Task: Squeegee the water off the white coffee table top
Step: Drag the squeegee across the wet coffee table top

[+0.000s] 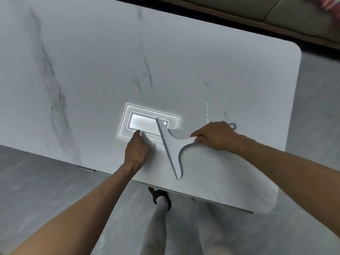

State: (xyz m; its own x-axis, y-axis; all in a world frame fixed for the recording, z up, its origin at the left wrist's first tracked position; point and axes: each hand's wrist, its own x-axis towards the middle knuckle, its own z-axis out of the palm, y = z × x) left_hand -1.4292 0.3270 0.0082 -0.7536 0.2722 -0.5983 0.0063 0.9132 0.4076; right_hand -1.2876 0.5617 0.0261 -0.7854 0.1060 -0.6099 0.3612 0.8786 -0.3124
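- Hands: the right hand [215,137] was wrapped around the handle of the squeegee [172,144], fingers curled over the grip; only the hanging loop at the handle's end showed beyond the knuckles. The left hand [137,151] held nothing; its fingers were extended and pressed onto the worktop [92,70], just to the left of the blade.
- Squeegee position: the blade lay on the white marbled worktop between the two hands, running diagonally from a point just beyond the left fingertips toward the near edge. Its far end crossed a bright reflected ceiling light [145,124].
- Water: no film or droplets could be told apart from the glare and the grey veining, so the wet area could not be confirmed.
- Risk, streaking: the grip sat at the far end of the handle. Uneven downward pressure would likely lift one end of the blade and leave a strip of water.
- Risk, spill: the blade's near tip was close to the worktop's near edge, with the person's foot [161,199] on the floor directly below. A stroke toward the body would probably push water over that edge.
- Risk, obstruction: the left hand lay just beside the blade. A leftward stroke would likely run water, or the blade itself, against those fingers.
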